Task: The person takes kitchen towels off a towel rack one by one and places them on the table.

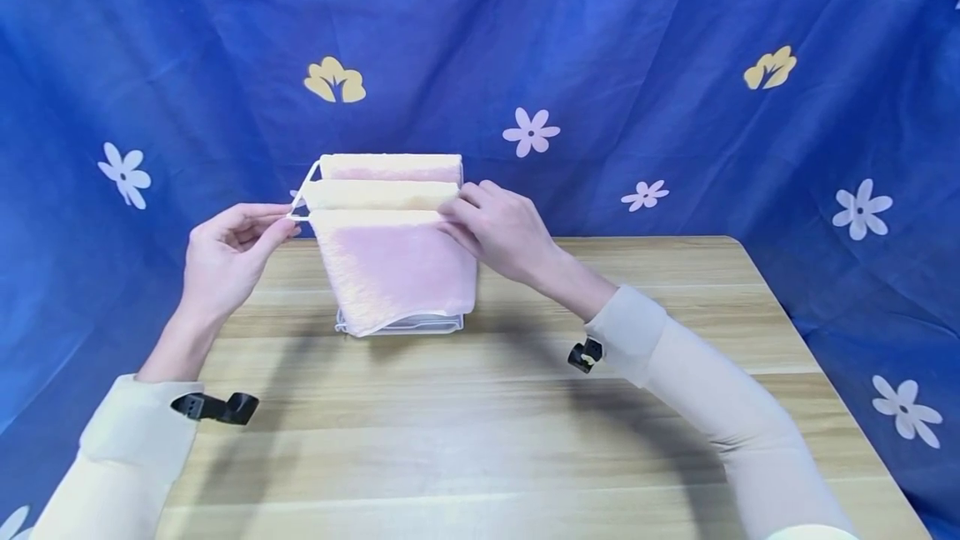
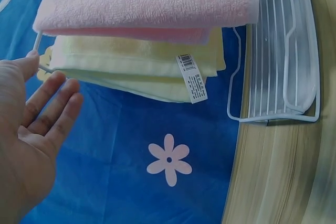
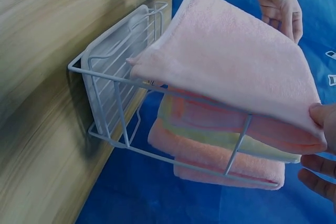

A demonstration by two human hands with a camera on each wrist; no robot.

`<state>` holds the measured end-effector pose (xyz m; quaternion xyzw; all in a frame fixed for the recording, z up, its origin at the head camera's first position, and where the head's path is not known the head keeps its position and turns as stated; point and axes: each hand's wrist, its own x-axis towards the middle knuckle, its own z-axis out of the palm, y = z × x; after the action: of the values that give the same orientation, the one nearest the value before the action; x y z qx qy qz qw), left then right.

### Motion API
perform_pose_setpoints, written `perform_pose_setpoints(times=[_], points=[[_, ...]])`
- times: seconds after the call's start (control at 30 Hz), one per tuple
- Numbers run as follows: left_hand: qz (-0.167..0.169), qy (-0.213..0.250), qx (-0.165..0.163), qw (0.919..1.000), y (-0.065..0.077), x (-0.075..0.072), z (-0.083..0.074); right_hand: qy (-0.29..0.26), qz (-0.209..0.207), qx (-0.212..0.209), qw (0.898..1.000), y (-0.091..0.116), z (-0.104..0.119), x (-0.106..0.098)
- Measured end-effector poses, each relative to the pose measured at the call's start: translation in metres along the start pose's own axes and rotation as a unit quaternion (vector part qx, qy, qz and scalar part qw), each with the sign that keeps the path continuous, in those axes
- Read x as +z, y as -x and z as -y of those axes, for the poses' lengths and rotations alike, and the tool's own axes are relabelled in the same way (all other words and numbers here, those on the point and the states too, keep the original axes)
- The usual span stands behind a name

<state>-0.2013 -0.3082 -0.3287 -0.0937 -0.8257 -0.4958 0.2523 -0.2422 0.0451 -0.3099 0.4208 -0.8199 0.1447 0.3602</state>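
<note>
A white wire rack stands at the back of the table with towels draped over its bars. A pink towel hangs at the front; a yellow towel and another pink towel hang behind it. My left hand pinches the rack's wire at its left end between thumb and fingertip, the other fingers loosely extended in the left wrist view. At the upper right edge of the front pink towel, my right hand pinches the cloth, its thumb on top in the right wrist view.
A white tray lies in the rack's base. A paper label hangs from the yellow towel. The wooden table meets a blue flowered curtain behind the rack. Both sleeves carry a black wrist camera.
</note>
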Motion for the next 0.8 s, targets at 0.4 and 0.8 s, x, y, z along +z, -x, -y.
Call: perform_pose_setpoints(times=[0.4, 0.8], points=[[-0.002, -0.017, -0.011, 0.9998, 0.0, -0.0008, -0.001, -0.033, 0.01, 0.015, 0.999, 0.0, -0.0013, -0.0032], [-0.006, -0.023, -0.004, 0.9997, 0.0008, -0.0005, -0.0032, -0.031, -0.004, 0.005, 0.999, -0.0003, -0.0015, -0.0019]])
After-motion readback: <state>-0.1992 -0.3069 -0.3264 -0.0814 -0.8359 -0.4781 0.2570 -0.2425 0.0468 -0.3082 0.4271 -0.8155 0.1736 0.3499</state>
